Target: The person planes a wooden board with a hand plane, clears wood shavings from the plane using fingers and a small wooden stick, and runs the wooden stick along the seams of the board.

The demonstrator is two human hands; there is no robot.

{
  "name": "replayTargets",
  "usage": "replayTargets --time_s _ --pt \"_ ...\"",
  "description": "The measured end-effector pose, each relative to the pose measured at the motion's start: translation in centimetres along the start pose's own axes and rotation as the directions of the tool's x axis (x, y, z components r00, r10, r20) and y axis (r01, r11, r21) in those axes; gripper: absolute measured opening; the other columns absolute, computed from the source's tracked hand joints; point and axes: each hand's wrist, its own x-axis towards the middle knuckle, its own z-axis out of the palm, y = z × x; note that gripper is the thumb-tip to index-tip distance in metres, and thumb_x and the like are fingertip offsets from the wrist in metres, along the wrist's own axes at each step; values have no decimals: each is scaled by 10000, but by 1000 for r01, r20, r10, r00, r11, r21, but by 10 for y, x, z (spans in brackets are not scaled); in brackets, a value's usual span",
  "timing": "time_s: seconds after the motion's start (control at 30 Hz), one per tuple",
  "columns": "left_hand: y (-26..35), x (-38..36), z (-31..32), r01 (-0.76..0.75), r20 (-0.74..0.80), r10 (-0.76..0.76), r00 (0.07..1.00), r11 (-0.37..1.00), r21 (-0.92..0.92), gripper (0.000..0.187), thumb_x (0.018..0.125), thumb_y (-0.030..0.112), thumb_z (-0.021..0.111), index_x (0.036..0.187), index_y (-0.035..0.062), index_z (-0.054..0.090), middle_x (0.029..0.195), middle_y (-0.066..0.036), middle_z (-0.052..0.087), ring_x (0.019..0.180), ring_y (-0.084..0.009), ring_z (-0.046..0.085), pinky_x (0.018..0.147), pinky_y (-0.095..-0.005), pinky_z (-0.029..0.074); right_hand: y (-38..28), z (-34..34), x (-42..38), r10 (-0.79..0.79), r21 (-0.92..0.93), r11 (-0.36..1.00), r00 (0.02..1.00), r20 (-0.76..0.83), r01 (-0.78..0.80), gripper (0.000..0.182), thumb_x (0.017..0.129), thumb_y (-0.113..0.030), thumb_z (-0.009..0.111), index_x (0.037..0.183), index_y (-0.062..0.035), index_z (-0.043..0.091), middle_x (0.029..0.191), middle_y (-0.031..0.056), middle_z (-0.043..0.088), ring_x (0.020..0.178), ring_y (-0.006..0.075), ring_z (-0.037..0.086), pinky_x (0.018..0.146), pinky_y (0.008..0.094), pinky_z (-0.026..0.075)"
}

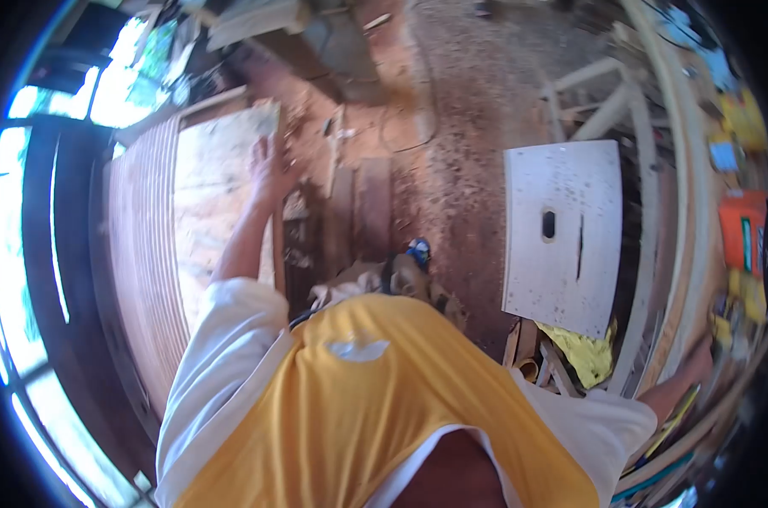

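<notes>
While the pale board point(219, 203) runs lengthwise forward, the nearer left hand point(268, 168) is loosely open at its far right edge, seemingly gripping nothing, and the right hand point(697, 362), well right of the board, is too blurred to tell.

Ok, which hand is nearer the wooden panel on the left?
Left: left hand is at the right edge of the wooden panel; right hand is far off, opposite side.

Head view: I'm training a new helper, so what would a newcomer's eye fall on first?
Probably the yellow shirt with white sleeves, filling the bottom centre. Next comes the whitish board on the right, with a dark oblong hole. Then the left hand, at the right edge of a pale panel on the left.
</notes>
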Motion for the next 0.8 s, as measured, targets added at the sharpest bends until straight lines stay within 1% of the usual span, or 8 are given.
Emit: replayTargets --time_s 0.1,0.2,0.3,0.4,0.57,0.63,0.7,0.8 --pt "3 -8 -3 49 -45 -51 998 998 -38 1019 845 558 749 1610 58 297 1659 -311 221 1537 -521 164 1218 -635 190 21 -3 1 8 457 887 993 116 -61 741 949 -587 570 1241 84 685 1274 259 687 1198 355 646 1070 462 469" --pt "9 -7 -9 109 -18 -110 994 993 -48 1035 850 601 727 1616 61 287 1676 -289 204 1549 -517 141 1221 -646 179 65 36 73 4 878 468 993 115 -104 607 926 -474 645 1263 30 685 1245 177 696 1164 306 649 1025 464 502" --pt "6 7 -6 125 -6 -125 992 992 -35 1047 854 642 704 1621 68 281 1688 -276 183 1560 -510 118 1224 -657 164 51 -2 32 217 994 65 973 72 -88 544 893 -414 671 1229 14 682 1206 172 692 1146 314 649 968 465 505" --pt "9 28 -18 121 16 -121 993 992 -31 1036 858 667 688 1627 100 289 1695 -272 169 1566 -504 103 1223 -670 148 45 -23 -8 318 988 -149 948 25 24 486 860 -354 697 1195 -3 678 1167 168 687 1128 322 649 910 466 508" --pt "11 58 -32 158 51 -155 987 986 -60 976 871 691 662 1622 158 338 1696 -269 173 1568 -492 120 1233 -633 174 0 -50 -119 258 954 -288 966 -4 81 438 825 -273 726 1159 0 656 1117 176 676 1104 337 649 841 472 511" --pt "-7 73 -23 90 -151 -154 976 927 -364 924 901 634 676 1585 86 383 1652 -285 264 1548 -463 208 1230 -540 239 -26 -52 -176 182 957 -290 981 60 -5 481 850 -275 712 1186 56 615 1139 211 662 1111 345 646 880 490 513" --pt "-32 86 -14 -38 -329 -216 919 784 -620 876 930 578 690 1548 14 429 1609 -301 355 1529 -435 297 1227 -447 303 -62 -48 -238 -4 991 -131 1000 22 -23 552 886 -280 692 1270 95 563 1203 225 639 1134 346 633 975 494 499" --pt "-67 88 -13 58 -283 -411 867 647 -760 653 956 460 721 1337 -61 624 1347 -268 623 1287 -350 583 1078 -414 453 -142 -31 -337 -391 905 -180 872 293 -385 596 887 -287 702 1332 81 555 1269 200 620 1191 321 600 1054 449 461"
